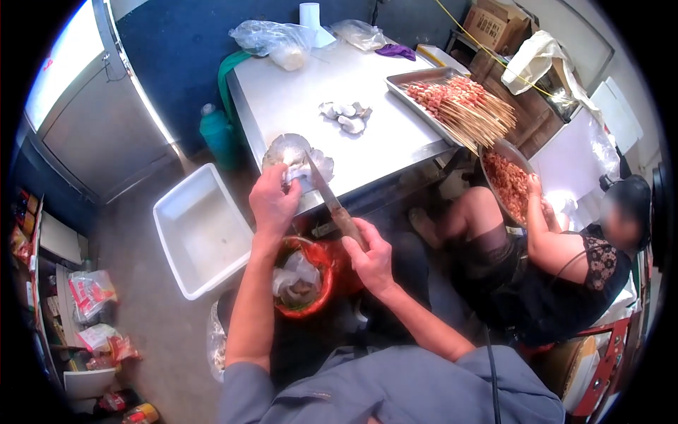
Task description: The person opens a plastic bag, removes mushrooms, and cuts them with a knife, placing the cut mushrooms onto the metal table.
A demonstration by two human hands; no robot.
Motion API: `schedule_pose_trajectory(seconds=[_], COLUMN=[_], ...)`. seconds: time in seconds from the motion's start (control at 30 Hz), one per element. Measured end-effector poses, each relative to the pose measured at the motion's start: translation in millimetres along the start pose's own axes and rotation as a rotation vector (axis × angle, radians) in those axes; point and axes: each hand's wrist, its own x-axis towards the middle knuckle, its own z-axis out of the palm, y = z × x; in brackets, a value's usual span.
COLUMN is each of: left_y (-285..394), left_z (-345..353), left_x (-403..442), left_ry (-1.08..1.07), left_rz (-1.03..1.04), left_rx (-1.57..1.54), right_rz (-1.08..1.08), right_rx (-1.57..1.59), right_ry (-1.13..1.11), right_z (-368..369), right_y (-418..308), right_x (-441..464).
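Observation:
My right hand (371,256) is closed round the wooden handle of a knife (326,192), its blade pointing up and away over the table's near edge. Beside the blade, my left hand (274,201) pinches a grey-white oyster mushroom (288,150) with a wide, ragged cap. More of the mushroom spreads to the right behind the blade, and whether the blade touches it I cannot tell. Several smaller grey-white mushroom pieces (346,116) lie farther back on the white table (282,92). Below my hands stands a red-lined bucket (326,283) with a pale plastic bag inside.
A white plastic tub (205,230) stands on the floor at left. A metal tray (424,113) of meat skewers (462,106) sits at the table's right corner. To the right, a seated person (565,261) reaches into a bowl of red meat (505,180). Plastic bags (272,42) lie at the back.

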Motion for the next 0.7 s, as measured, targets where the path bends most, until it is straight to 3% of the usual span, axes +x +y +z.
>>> schedule_pose_trajectory(seconds=[0.7], left_y=[8.9], left_z=[4.4], left_x=[3.1], left_ry=[-0.032], left_rz=[0.014], left_rx=[0.032], right_rz=[-0.119], right_rx=[-0.218], right_ry=[-0.067], right_z=[-6.5], right_y=[-9.1], right_x=[-4.4])
